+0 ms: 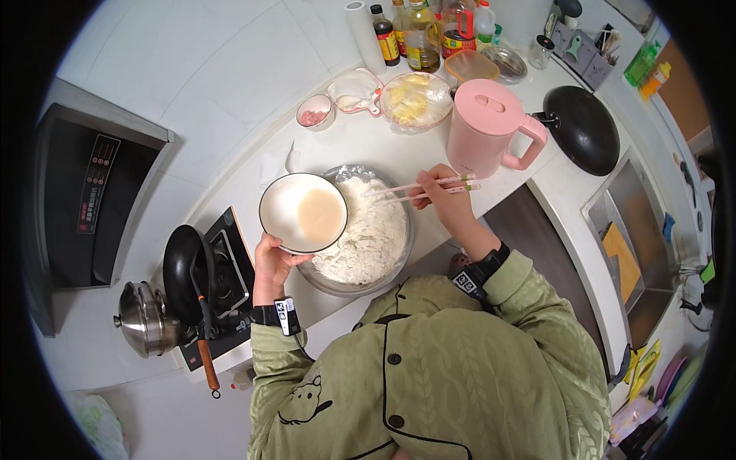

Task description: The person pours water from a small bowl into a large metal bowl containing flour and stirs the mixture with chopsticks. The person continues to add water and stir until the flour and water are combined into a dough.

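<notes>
My left hand (277, 263) holds a white bowl (278, 215) with a dark rim by its lower edge. The bowl is tilted over the left side of a large metal basin, and a pale beige liquid (323, 216) lies towards its right side. White flour (368, 241), partly clumped, fills much of the metal basin (409, 230). My right hand (440, 192) is closed around a pair of pale chopsticks (402, 187) with green-marked ends. Their tips point left, at the flour near the basin's upper part; whether they touch it I cannot tell.
A pink kettle (480, 129) stands right behind my right hand. Behind the basin are a small bowl of pinkish food (314, 118), a plastic-covered plate (417, 100) and several bottles (422, 43). Left is a cooktop (230, 339) with a black wok (181, 276); a sink (638, 230) lies right.
</notes>
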A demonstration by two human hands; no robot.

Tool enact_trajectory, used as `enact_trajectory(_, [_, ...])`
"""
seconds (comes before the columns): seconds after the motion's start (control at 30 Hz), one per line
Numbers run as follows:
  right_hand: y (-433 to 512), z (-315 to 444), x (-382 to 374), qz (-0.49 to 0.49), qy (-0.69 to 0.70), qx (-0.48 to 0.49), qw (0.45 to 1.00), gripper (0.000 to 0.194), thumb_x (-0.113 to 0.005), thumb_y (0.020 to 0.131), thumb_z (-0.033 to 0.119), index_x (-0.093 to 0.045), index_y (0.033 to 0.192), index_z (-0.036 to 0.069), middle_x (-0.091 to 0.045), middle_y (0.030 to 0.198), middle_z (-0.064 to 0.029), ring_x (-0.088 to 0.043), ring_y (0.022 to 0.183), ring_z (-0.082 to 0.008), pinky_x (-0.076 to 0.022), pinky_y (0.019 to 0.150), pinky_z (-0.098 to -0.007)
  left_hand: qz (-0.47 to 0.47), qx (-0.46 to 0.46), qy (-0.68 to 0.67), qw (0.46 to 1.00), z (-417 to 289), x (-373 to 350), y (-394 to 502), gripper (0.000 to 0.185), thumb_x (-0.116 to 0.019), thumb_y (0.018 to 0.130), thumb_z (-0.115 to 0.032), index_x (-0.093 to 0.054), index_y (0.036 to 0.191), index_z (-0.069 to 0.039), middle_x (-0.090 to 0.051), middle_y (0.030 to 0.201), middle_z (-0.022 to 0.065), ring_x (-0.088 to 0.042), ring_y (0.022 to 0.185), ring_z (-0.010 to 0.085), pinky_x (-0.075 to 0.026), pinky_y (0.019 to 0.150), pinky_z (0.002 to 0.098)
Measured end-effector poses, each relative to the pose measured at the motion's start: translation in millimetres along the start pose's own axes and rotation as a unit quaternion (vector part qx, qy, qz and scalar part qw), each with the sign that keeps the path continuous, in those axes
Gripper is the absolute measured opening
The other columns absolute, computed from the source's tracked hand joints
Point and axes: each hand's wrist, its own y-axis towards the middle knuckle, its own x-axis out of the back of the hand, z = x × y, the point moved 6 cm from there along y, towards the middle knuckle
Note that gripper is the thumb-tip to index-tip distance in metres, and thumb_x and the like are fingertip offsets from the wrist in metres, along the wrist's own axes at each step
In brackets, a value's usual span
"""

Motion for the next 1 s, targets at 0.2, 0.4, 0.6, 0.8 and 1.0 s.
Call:
enact_trajectory(0.2, [-2.1,-1.2,4.3,-0.010,0.007,-0.009,1.000,0.022,-0.058,0.098,0.021,-0.054,0.089,0.002,-0.070,0.077,-0.0141,-0.065,0.060,-0.0149,-0.0545,0.055,-0.0261,-0.004,0.013,-0.019,1.000,4.7,-1.0,2.3,0.064,-0.045,0.076,-0.014,-0.034,0.136,0.003,-0.050,0.130,0.0253,-0.060,0.106,0.0480,-0.062,0.070,0.0573])
enact_trajectory(0.4, [-4.2,-3.4,10.8,-0.021,0.017,-0.010,1.000,0.021,-0.058,0.097,0.021,-0.054,0.090,0.002,-0.069,0.077,-0.0143,-0.065,0.060,-0.0151,-0.0546,0.054,-0.0262,-0.013,0.009,-0.007,1.000,0.1,3.7,-1.7,0.061,-0.045,0.077,-0.014,-0.036,0.134,0.003,-0.050,0.128,0.0250,-0.060,0.106,0.0477,-0.062,0.069,0.0581])
enact_trajectory(0.6, [-6.2,-4.8,13.5,-0.031,0.019,-0.020,0.999,0.020,-0.059,0.097,0.021,-0.055,0.091,0.002,-0.070,0.077,-0.0139,-0.065,0.060,-0.0152,-0.0544,0.054,-0.0259,-0.028,-0.004,0.011,1.000,-4.6,2.8,-0.4,0.060,-0.046,0.077,-0.015,-0.036,0.133,0.004,-0.051,0.127,0.0256,-0.060,0.105,0.0478,-0.061,0.069,0.0593])
enact_trajectory(0.8, [-5.6,-5.6,11.4,-0.025,0.017,-0.019,0.999,0.021,-0.059,0.097,0.022,-0.055,0.091,0.002,-0.070,0.078,-0.0137,-0.065,0.060,-0.0152,-0.0543,0.054,-0.0261,-0.005,0.003,-0.021,1.000,-6.3,0.6,-4.0,0.062,-0.047,0.076,-0.015,-0.037,0.133,0.007,-0.050,0.130,0.0266,-0.060,0.106,0.0488,-0.061,0.070,0.0607])
enact_trajectory(1.0, [-1.2,-4.3,-5.8,0.000,0.015,-0.016,1.000,0.022,-0.059,0.097,0.022,-0.055,0.091,0.001,-0.070,0.078,-0.0134,-0.065,0.062,-0.0148,-0.0544,0.055,-0.0262,-0.015,-0.025,-0.055,0.998,-11.7,13.0,-28.5,0.070,-0.048,0.073,-0.018,-0.038,0.140,0.001,-0.049,0.135,0.0258,-0.056,0.113,0.0502,-0.057,0.077,0.0656])
